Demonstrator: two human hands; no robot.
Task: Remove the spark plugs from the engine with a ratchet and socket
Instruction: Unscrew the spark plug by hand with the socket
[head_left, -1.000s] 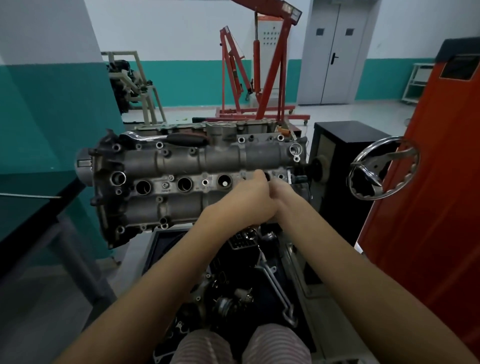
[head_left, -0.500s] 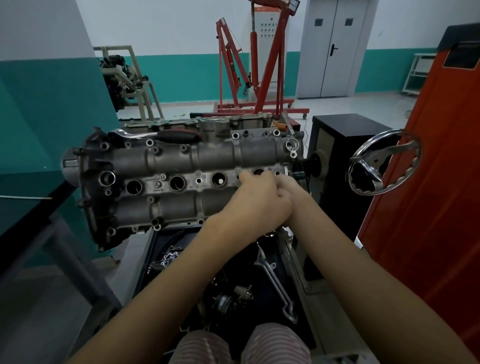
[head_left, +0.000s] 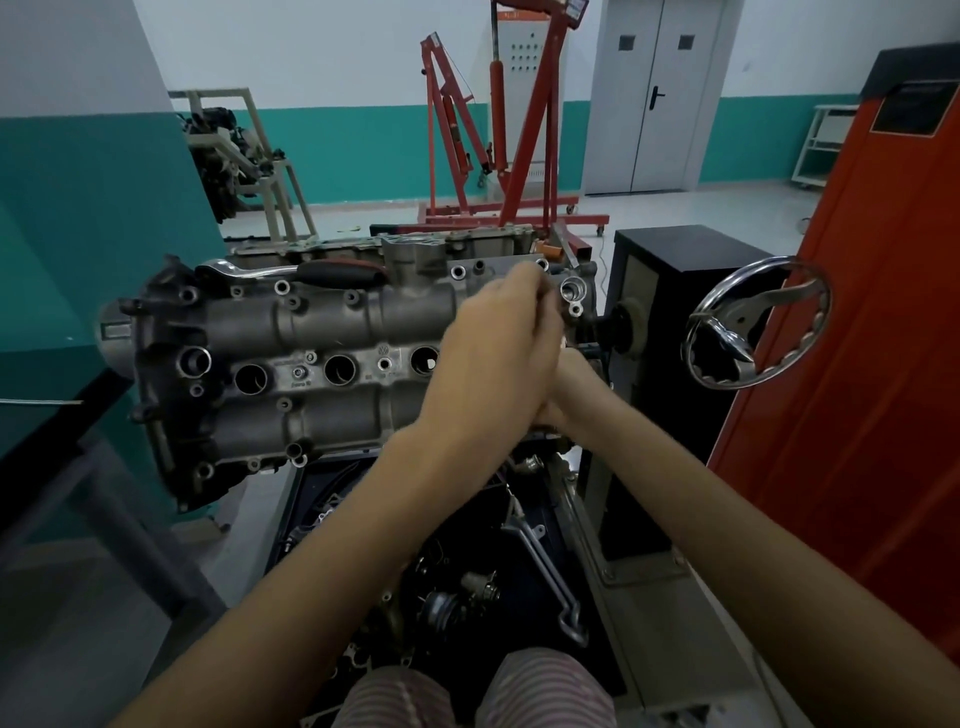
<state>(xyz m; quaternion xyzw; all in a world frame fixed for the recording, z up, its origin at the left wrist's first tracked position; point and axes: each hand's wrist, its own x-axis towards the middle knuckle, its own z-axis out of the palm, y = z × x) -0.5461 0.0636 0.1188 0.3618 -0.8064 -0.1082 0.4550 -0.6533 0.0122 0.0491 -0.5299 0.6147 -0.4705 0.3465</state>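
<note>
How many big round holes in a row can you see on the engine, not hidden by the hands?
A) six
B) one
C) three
C: three open round holes sit in a row along the middle of the engine, left of the hands, which cover whatever lies farther right.

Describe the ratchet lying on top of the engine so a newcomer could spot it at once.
Find the grey engine mounted in the middle of the room. Along its top far edge, left of the raised left hand, lies the ratchet. It is the only loose tool up there: a shiny chrome shaft ending in a black-and-red grip.
</note>
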